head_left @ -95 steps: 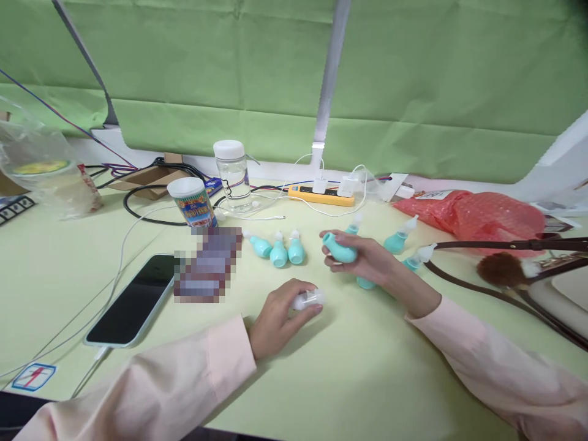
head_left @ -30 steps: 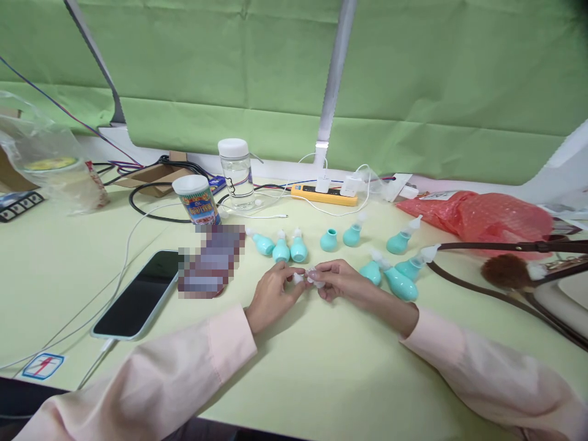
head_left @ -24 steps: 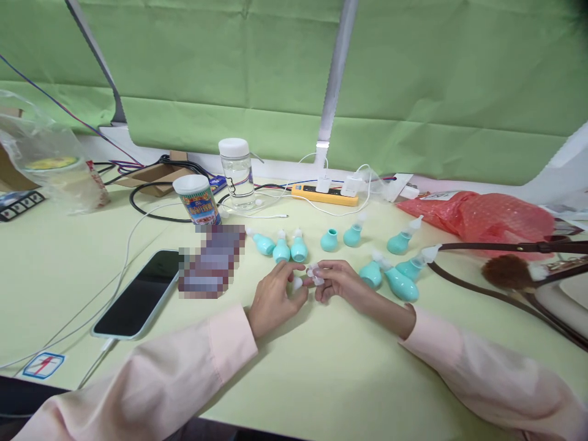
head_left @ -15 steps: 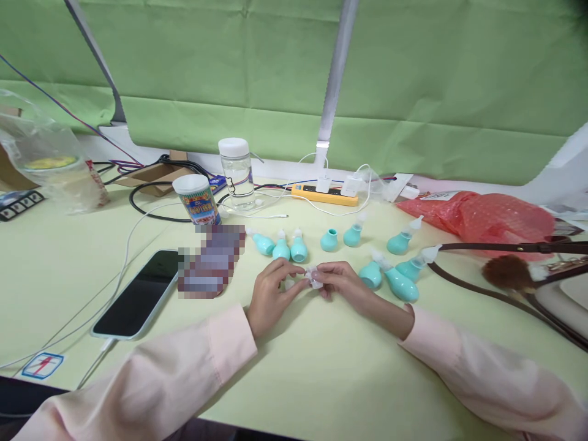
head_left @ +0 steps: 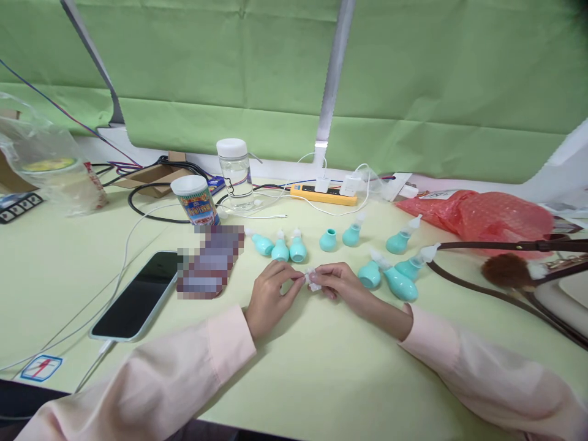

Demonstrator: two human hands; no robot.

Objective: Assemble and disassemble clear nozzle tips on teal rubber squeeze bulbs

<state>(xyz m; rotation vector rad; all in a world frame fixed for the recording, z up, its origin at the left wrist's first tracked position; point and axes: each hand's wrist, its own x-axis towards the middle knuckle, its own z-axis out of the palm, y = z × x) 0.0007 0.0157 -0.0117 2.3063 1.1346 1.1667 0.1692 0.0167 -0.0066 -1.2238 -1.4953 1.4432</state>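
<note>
A small translucent white piece (head_left: 313, 280) is pinched in the fingers of my right hand (head_left: 342, 283). My left hand (head_left: 274, 295) is closed in a pinch, thumb and fingertips meeting at the left side of that piece; what lies between them is too small to make out. Behind my hands stand turquoise bulbs, among them one with an open neck (head_left: 328, 240) and one with a clear tip (head_left: 352, 234). Three capped ones, including a tilted bulb (head_left: 263, 244), are beyond my left hand. Several more, such as a lying bulb (head_left: 401, 283), are beside my right wrist.
A phone (head_left: 138, 295) with a cable lies at left, near a printed cup (head_left: 196, 202) and a water bottle (head_left: 236, 177). A yellow power strip (head_left: 324, 195) is at the back. A red plastic bag (head_left: 487, 217) and a brown strap (head_left: 496, 247) occupy the right.
My left thumb and fingertips have come closer together beside the white piece. My right hand has hardly moved and still holds it.
</note>
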